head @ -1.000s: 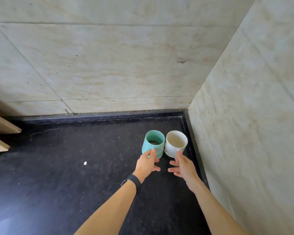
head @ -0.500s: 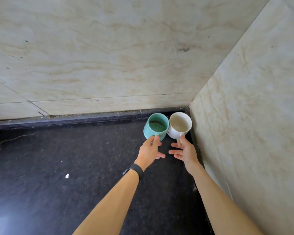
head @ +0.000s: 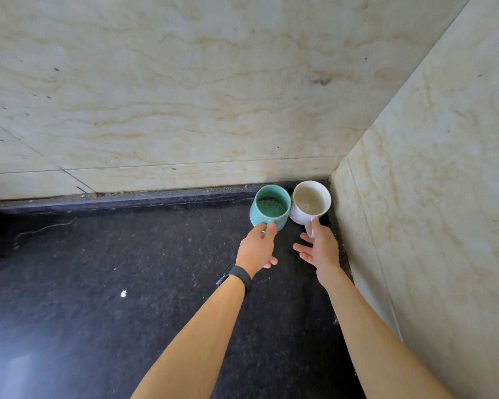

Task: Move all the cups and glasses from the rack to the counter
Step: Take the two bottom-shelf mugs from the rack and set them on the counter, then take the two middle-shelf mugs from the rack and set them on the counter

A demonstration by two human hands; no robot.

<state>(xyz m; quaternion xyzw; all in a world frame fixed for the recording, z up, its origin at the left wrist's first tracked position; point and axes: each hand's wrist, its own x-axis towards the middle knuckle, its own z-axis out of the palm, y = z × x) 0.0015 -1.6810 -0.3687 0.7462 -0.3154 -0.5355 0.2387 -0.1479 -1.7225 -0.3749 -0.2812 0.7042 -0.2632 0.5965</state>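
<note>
Placing step. Left hand [head: 257,247] pinches teal glazed ceramic mug's [head: 270,205] handle; right hand [head: 319,249], fingers spread, touches white ceramic mug's [head: 311,201] handle. Both mugs rest on black speckled worktop [head: 127,269], just beyond fingertips. Next: let go, withdraw.

A kitchen: dark stone counter [head: 127,283], marble-tiled walls [head: 185,96], mugs [head: 271,205].

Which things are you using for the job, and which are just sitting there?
For the job: teal mug, white mug, black counter, left hand, right hand.

Just there: black wristband, white speck, marble walls.
</note>
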